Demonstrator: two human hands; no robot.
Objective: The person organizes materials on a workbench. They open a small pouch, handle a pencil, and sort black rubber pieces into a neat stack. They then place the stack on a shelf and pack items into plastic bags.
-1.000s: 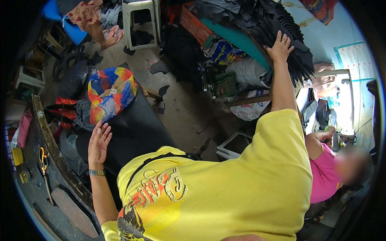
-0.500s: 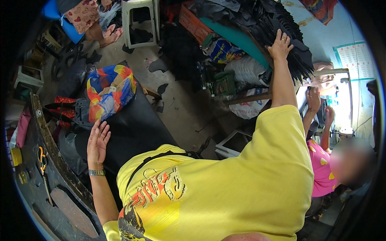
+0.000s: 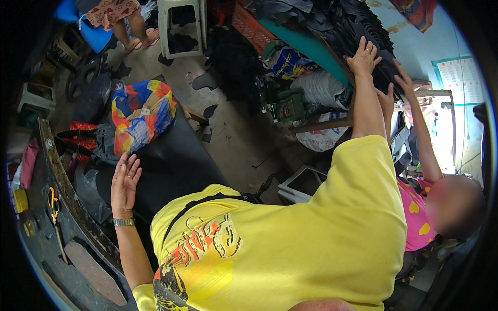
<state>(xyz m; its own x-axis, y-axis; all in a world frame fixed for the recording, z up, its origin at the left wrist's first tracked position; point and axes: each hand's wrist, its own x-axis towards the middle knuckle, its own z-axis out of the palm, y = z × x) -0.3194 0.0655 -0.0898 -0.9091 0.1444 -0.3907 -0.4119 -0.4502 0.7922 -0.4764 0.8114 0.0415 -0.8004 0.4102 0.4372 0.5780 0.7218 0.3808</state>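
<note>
My right hand (image 3: 364, 58) reaches far out and lies with spread fingers on the side of a tall pile of black cut sheets (image 3: 327, 23). Their material I cannot make out. My left hand (image 3: 125, 184), palm partly showing and fingers extended, holds nothing. It hovers at or near the edge of a black-covered surface (image 3: 181, 166), just below a crumpled bag patterned in red, yellow and blue (image 3: 145, 116); whether it touches is unclear. A person in a pink top (image 3: 417, 215) also has both hands at the pile, close to my right hand.
Orange-handled scissors (image 3: 53, 202) and a flat brown board (image 3: 93, 272) lie on the dark table at left. Under the pile are a red crate (image 3: 251, 31), stuffed sacks (image 3: 324, 88) and a wooden bar. White stools (image 3: 181, 28) stand around; another person sits at upper left.
The person in pink has raised both hands from beside the bright window up to the pile. My own hands have hardly moved. The seated person's legs have shifted.
</note>
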